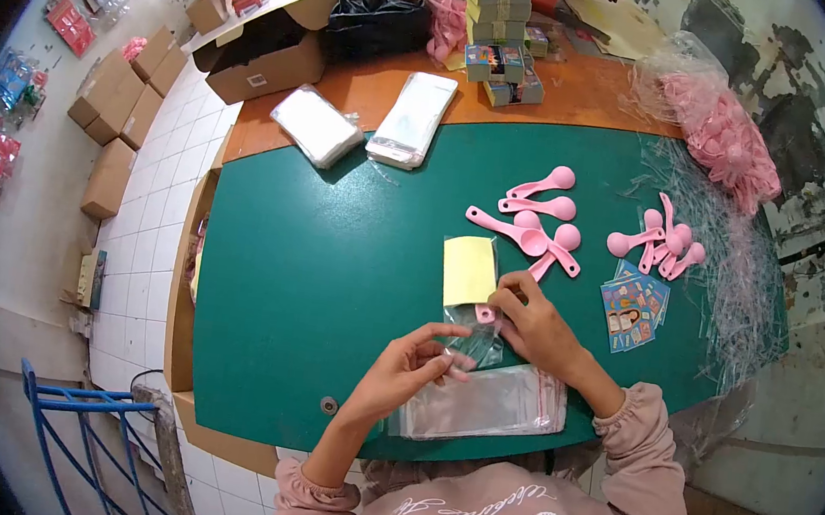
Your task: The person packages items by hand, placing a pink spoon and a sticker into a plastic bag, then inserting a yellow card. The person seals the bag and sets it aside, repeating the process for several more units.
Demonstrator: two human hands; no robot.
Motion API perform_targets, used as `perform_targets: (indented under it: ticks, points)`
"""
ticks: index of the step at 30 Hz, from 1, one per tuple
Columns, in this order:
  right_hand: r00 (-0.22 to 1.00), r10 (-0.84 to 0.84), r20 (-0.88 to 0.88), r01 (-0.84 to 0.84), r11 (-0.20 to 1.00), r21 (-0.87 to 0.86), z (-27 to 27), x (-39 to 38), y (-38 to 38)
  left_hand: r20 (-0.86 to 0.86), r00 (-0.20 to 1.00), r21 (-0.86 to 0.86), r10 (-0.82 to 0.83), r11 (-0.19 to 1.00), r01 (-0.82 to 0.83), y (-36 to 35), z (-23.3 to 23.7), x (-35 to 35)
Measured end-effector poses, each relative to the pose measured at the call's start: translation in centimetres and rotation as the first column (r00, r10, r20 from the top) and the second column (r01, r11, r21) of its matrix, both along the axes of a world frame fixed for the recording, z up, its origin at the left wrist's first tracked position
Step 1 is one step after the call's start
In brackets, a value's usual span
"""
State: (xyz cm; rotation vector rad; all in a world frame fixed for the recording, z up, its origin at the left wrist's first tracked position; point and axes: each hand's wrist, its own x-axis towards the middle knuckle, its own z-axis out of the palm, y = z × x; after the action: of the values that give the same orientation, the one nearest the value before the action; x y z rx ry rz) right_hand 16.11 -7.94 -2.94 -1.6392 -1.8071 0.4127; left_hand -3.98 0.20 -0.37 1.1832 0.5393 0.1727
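A clear plastic bag (486, 348) with a yellow card (468, 271) in its upper part lies at the table's near middle. The end of a pink scoop (485, 314), with a hole in it, shows at the card's lower edge. My right hand (536, 323) is closed at that scoop end, fingertips pressed together; the rest of the scoop is hidden. With curled fingers, my left hand (413, 366) holds the clear film at the bag's near end. Below both hands lies a stack of clear bags (477, 405).
Several pink scoops (538, 206) lie beyond my right hand, with another scoop pile (671, 239) and blue printed cards (631, 309) farther right. Bag stacks (412, 120), card bundles (497, 30) and a bulk bag of scoops (726, 140) stand behind. Plastic strands (747, 283) cover the right edge.
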Motion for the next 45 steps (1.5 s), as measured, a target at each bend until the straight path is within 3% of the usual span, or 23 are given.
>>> perform_targets:
  ticks: [2, 6, 8, 9, 10, 11, 12, 13, 15, 17, 19, 30, 33, 36, 39, 42, 44, 45]
  points:
    - [0.987, 0.011, -0.162, -0.005, 0.999, 0.038, 0.4, -0.6, -0.3, -0.026, 0.998, -0.079, -0.056, 0.995, 0.054, 0.1, 0.3, -0.1]
    - [0.982, 0.062, -0.179, -0.051, 0.997, 0.061, -0.4, -0.3, -0.5, -0.03, 0.999, -0.126, -0.03, 0.992, 0.026, 0.8, 0.3, -0.6]
    - [0.971, 0.063, -0.231, -0.05, 0.997, 0.064, -0.5, -0.1, -0.4, -0.283, 0.959, 0.121, -0.034, 0.99, 0.071, 1.9, 0.8, -1.1]
    - [0.97, 0.063, -0.234, -0.049, 0.997, 0.064, -0.4, 0.0, -0.4, -0.285, 0.958, 0.121, -0.035, 0.99, 0.072, 1.9, 0.8, -0.9]
    - [0.964, 0.067, -0.256, -0.06, 0.998, 0.037, -0.1, 0.1, -0.4, -0.321, 0.946, 0.558, 0.047, 0.816, 0.149, 1.8, 0.5, -0.5]
    - [0.958, 0.073, -0.277, -0.073, 0.997, 0.011, 0.0, 0.0, -0.4, -0.316, 0.939, 0.861, 0.136, 0.456, 0.224, 1.8, 0.2, -0.1]
    - [0.957, 0.079, -0.278, -0.079, 0.997, 0.011, -0.1, -0.1, -0.4, -0.286, 0.953, 0.915, 0.096, 0.322, 0.242, 2.0, -0.6, 0.6]
    - [0.96, 0.069, -0.273, -0.066, 0.998, 0.021, -0.1, -0.3, -0.4, -0.286, 0.953, 0.915, 0.1, 0.324, 0.24, 2.1, -1.0, 1.3]
    - [0.964, 0.058, -0.26, -0.053, 0.998, 0.029, 0.1, -0.5, -0.4, -0.137, 0.991, 0.968, 0.001, 0.211, 0.133, 2.3, -1.9, 2.8]
    - [0.998, -0.015, -0.063, 0.026, 0.985, 0.172, 0.4, -0.7, -0.6, -0.139, 0.99, 0.956, -0.035, 0.255, 0.143, 2.8, -2.6, 3.5]
    - [1.0, -0.02, -0.006, 0.021, 0.981, 0.194, 0.5, -0.3, -0.8, -0.168, 0.986, 0.982, 0.01, 0.087, 0.167, 3.2, -3.0, 3.8]
    - [0.999, -0.03, 0.04, 0.022, 0.979, 0.201, 0.1, -0.3, -0.8, -0.168, 0.985, 0.983, 0.03, 0.085, 0.165, 3.5, -3.5, 3.6]
    - [0.999, 0.002, 0.049, -0.012, 0.978, 0.207, 0.3, -0.2, -0.8, -0.184, 0.983, 0.978, 0.027, 0.103, 0.18, 3.4, -3.6, 3.5]
    - [0.987, 0.081, 0.138, -0.113, 0.964, 0.24, 0.7, 0.3, -0.9, -0.215, 0.976, 0.976, 0.041, 0.046, 0.213, 3.5, -3.7, 3.4]
    - [0.994, 0.095, 0.055, -0.103, 0.98, 0.173, 1.0, 0.2, -0.8, -0.192, 0.981, 0.979, 0.018, 0.078, 0.19, 3.5, -3.8, 3.4]
    - [0.994, -0.031, -0.103, 0.04, 0.995, 0.088, 0.5, -0.2, -0.4, -0.171, 0.985, 0.981, 0.016, 0.097, 0.169, 3.3, -3.6, 3.4]
    - [0.988, 0.013, -0.155, -0.013, 1.0, 0.0, -0.1, -0.1, -0.1, -0.135, 0.991, 0.949, 0.0, 0.288, 0.129, 3.2, -3.4, 3.5]
    - [0.988, 0.011, -0.152, -0.011, 1.0, 0.001, -0.2, 0.1, 0.0, -0.133, 0.991, 0.95, -0.001, 0.287, 0.128, 3.2, -3.2, 3.3]
